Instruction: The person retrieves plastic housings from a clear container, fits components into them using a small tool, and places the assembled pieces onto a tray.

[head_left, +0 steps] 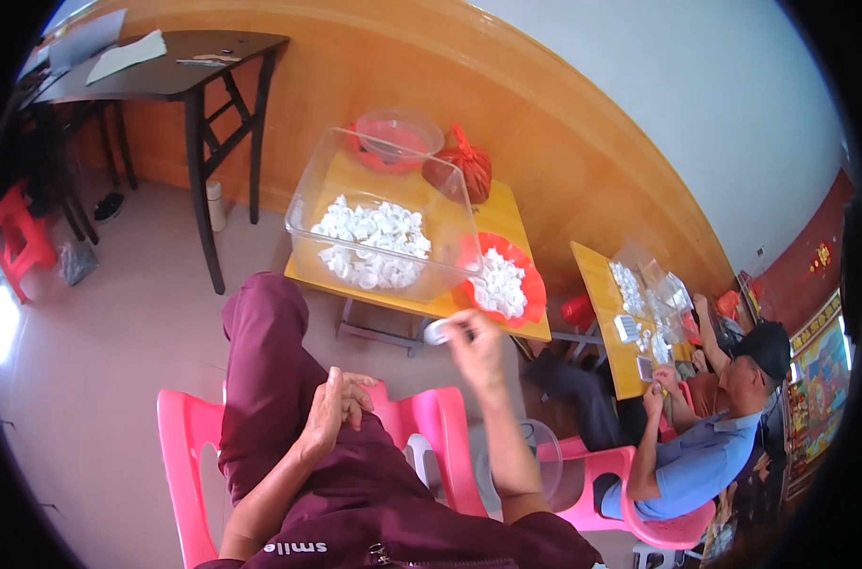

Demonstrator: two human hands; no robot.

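Note:
My right hand (476, 353) is raised in front of the yellow table, its fingers pinching a small white piece (437, 332), rounded in outline. What exactly the piece is, I cannot make out. Over my lap rests my left hand (332, 410), fingers loosely stretched and thumb up, with nothing visible in it. Just beyond my right hand, a red scalloped bowl (537, 302) holds a heap of small white pieces (499, 284). Left of it, a large clear plastic bin (303, 204) contains many more white curved pieces (374, 237).
At the back of the yellow table (507, 213) are a clear basin (398, 133) and a tied red bag (464, 171). A co-worker in blue (696, 469) sits at another yellow table (621, 365) on the right. A dark table (189, 71) stands far left; I sit on a pink chair (186, 455).

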